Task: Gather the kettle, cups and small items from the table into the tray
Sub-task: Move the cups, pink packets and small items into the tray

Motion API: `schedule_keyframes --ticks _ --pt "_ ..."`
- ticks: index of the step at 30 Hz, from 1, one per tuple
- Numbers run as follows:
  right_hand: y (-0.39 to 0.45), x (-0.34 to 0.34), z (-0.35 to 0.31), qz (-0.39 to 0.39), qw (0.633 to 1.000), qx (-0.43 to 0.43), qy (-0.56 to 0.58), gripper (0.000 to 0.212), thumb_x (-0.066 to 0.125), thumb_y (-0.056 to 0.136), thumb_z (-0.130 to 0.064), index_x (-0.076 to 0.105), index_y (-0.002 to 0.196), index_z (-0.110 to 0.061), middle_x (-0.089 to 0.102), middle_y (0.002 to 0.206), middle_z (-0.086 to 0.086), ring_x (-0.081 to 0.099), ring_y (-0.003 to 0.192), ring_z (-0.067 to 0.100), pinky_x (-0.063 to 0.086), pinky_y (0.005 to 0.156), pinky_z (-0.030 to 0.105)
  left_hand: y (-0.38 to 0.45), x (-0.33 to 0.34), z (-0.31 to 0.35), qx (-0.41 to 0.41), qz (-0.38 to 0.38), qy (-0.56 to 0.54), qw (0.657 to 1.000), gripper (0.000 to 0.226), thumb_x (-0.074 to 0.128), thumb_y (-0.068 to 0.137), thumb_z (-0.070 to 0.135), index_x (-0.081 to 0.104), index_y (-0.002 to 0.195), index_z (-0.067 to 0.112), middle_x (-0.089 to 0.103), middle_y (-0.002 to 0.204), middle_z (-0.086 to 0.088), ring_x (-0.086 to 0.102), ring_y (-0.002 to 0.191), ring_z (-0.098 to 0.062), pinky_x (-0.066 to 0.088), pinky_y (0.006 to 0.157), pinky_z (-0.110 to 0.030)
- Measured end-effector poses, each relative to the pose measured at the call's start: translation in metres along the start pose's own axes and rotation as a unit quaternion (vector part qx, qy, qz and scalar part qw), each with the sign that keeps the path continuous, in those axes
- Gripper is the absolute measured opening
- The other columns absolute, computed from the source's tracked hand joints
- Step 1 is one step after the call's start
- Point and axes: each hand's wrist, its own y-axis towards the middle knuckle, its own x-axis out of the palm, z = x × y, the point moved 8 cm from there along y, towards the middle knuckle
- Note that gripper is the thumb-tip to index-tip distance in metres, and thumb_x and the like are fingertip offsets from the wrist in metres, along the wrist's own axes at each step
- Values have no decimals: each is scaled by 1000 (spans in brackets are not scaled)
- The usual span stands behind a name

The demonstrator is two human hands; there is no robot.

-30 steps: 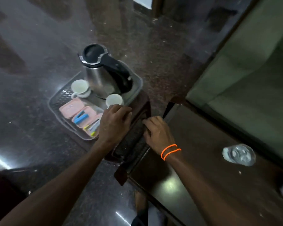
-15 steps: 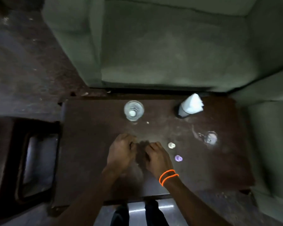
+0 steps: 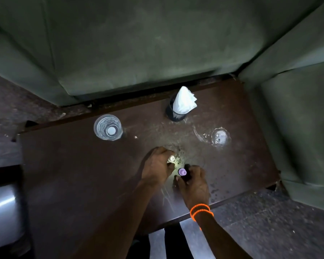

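On the brown table (image 3: 82,174), my left hand (image 3: 156,166) curls around a small white-capped item (image 3: 171,158), thumb and fingers on either side of it. Just to its right, my right hand (image 3: 194,182), with orange bands at the wrist, pinches a small dark bottle with a purple cap (image 3: 182,171). A clear plastic cup (image 3: 108,127) stands upright farther back on the left. The tray, the kettle and the white cups are out of view.
A black mesh holder with white tissue (image 3: 180,106) stands at the table's back edge. A glassy clear object or wet patch (image 3: 220,137) sits at the right. Green sofa cushions (image 3: 157,43) border the back and right. A shiny grey surface (image 3: 2,204) lies at the far left.
The view swung from the tray with the kettle to the brown table. Both hands moved forward onto the two small capped items that lay loose half a second ago.
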Motion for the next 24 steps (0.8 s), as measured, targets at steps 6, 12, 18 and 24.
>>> schedule_keyframes --ticks 6,12,18,24 --pt "14 8 -23 16 997 -72 -3 10 71 86 -22 66 91 -16 61 96 5 65 75 32 50 66 33 -2 -14 -8 9 42 -20 999 20 69 85 30 77 101 21 68 91 -2 64 89 -25 54 83 -41" --pt "1 24 -90 -26 983 -178 -15 7 68 83 -22 61 85 -19 61 91 1 65 77 29 53 65 34 -37 -78 -41 -37 138 -41 989 21 74 84 26 77 103 19 70 94 -3 65 89 -25 56 81 -39" --pt "-50 67 -199 -88 947 -310 15 13 67 79 -15 56 80 -22 59 84 -5 59 73 15 44 67 23 -122 -161 -112 -134 251 -80 955 20 76 85 26 78 104 19 70 95 -2 68 89 -23 57 79 -41" --pt "-149 136 -312 -178 872 -455 28 12 63 81 -18 52 80 -21 52 81 -6 55 74 17 50 68 35 -240 -238 -186 -216 368 -82 901 19 79 82 26 80 101 22 71 92 -2 69 88 -21 56 79 -40"
